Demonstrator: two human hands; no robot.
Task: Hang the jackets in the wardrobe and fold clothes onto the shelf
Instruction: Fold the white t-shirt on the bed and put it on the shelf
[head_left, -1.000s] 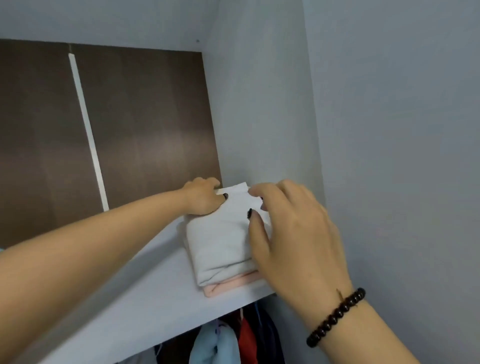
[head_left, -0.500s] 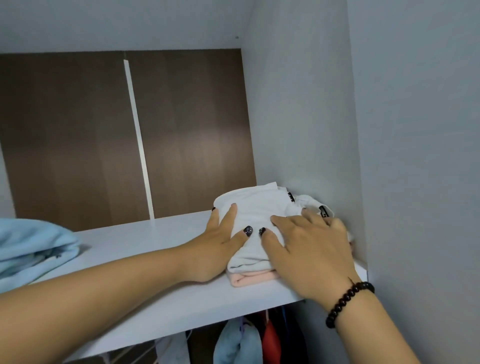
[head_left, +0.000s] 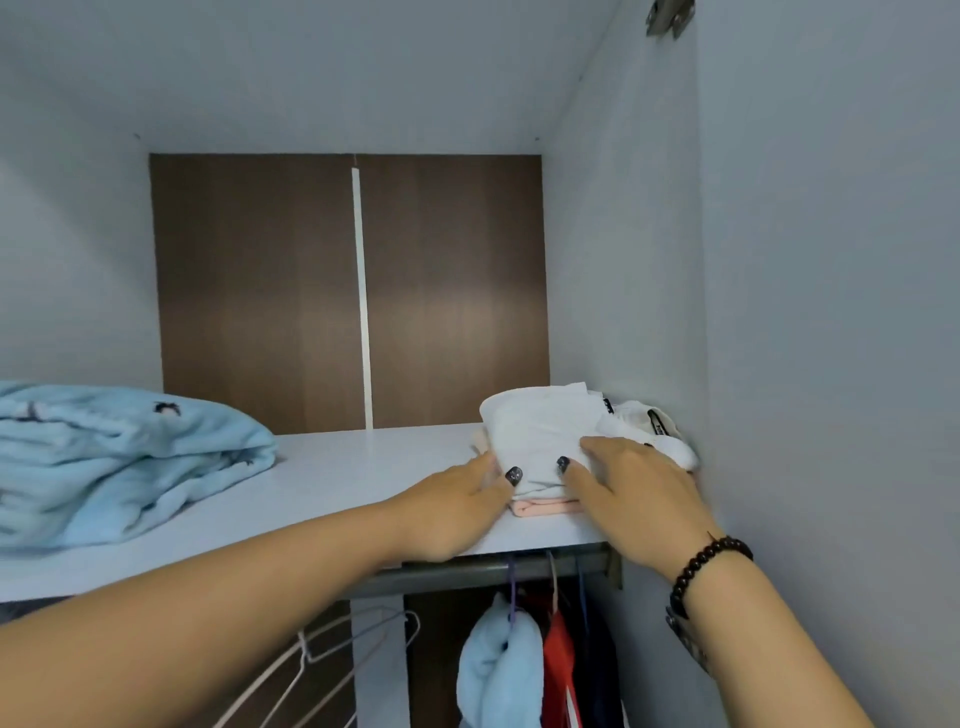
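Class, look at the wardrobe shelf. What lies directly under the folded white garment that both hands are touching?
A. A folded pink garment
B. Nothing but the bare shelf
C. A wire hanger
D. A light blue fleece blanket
A: a folded pink garment shows as a strip beneath the white garment, which the left hand and right hand touch on the shelf.

A brown back panel (head_left: 260, 291) closed off the rear of the compartment, split by a thin white strip (head_left: 362, 291) running upright through its middle. To the right of that panel stood a pale grey side wall (head_left: 623, 260), and a metal hinge (head_left: 669, 18) was fixed near the top of it. Left of the panel rose another pale wall (head_left: 72, 249), and a pale ceiling board (head_left: 337, 78) lay above it.
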